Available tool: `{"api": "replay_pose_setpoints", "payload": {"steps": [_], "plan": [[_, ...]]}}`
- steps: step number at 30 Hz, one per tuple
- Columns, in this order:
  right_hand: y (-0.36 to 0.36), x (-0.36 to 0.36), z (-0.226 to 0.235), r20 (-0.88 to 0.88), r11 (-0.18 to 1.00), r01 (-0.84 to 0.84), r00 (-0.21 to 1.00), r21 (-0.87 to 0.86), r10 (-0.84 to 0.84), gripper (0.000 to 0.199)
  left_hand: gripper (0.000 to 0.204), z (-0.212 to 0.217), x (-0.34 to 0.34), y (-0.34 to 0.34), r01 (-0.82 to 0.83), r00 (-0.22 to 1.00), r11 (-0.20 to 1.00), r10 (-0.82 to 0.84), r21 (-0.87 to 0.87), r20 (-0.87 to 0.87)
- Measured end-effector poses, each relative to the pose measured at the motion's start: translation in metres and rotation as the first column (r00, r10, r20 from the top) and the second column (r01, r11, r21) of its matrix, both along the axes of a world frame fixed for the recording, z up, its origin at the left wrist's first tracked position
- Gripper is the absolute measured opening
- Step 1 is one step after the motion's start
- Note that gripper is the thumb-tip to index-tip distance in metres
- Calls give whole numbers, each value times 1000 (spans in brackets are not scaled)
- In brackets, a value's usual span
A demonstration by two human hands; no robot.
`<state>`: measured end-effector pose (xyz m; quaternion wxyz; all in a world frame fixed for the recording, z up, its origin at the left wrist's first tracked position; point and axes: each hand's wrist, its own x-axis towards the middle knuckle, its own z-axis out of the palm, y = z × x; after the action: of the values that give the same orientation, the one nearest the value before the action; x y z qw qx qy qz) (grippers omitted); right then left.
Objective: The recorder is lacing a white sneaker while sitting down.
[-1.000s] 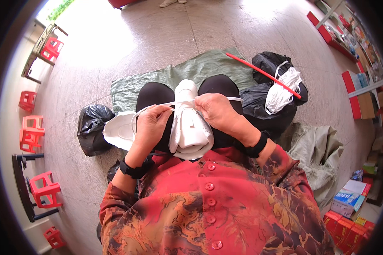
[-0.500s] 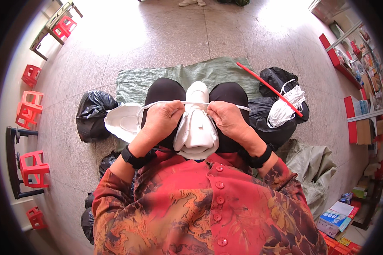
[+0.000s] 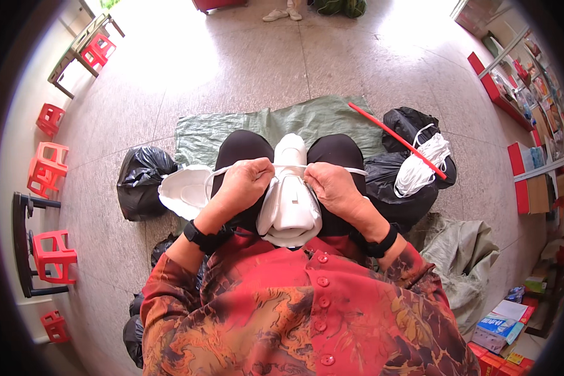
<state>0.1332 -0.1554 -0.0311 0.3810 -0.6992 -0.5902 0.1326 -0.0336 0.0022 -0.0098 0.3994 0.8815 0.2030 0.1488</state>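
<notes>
We see a white moulded piece [image 3: 290, 200], shoe-upper-like, lying in the lap between the two black-clad knees. A white cord [image 3: 288, 167] runs across its top, pulled taut between both hands. The left hand [image 3: 244, 183] is closed around the cord on its side, knuckles up. The right hand [image 3: 331, 187] is closed too, pinching the cord just beside the piece's top. Both hands touch the piece.

We judge the step in hand as tightening or tying the cord over the piece; we cannot tell if a knot is formed, as the fingers hide it. A next move would call for even tension on both ends and keeping the piece pinned between the knees so it doesn't tip.

Outward: another white piece [image 3: 185, 191] lies just left of the left knee, on a green woven sheet [image 3: 307, 119]. A black bag [image 3: 141, 182] sits further left. To the right, a black bag [image 3: 413, 125] holds a bundle of white cord [image 3: 423, 163], with a red stick [image 3: 398, 141] across it. Red stools [image 3: 53, 254] stand along the left wall.
</notes>
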Motion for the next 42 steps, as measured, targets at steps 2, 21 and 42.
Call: {"api": "replay_pose_setpoints", "payload": {"steps": [2, 21, 42], "plan": [[2, 1, 1, 2, 1000, 5, 1000, 19, -5, 8, 12, 0, 2, 1, 4, 1000, 1000, -3, -31, 27], [4, -3, -38, 13, 1000, -17, 1000, 6, 17, 16, 10, 2, 4, -22, -100, 992, 960, 75, 263, 104], [16, -41, 9, 208, 997, 46, 977, 54, -56, 16, 11, -15, 17, -34, -149, 982, 964, 170, 222, -77]]}}
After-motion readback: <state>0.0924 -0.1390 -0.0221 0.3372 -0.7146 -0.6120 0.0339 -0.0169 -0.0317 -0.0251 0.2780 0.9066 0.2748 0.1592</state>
